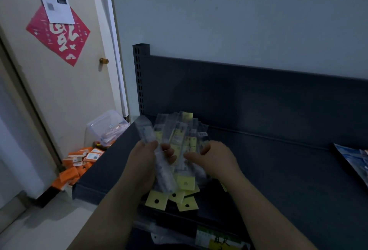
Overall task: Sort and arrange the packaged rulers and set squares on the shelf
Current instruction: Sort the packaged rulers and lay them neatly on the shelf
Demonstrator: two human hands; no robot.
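Observation:
A fanned bundle of packaged rulers point(180, 142) in clear sleeves with yellow header cards is held above the left part of the dark shelf point(278, 170). My left hand point(142, 162) grips the bundle from the left, thumb on top. My right hand point(215, 159) holds the right side of the bundle with thumb and curled fingers. Yellow tabs with punched holes point(157, 201) stick out below my hands toward the shelf's front edge.
A blue printed package point(352, 162) lies at the shelf's right end. On the floor to the left are several orange boxes point(77, 168) and a clear plastic bin point(105, 128) by the door. More packaged goods point(211, 238) sit on a lower shelf.

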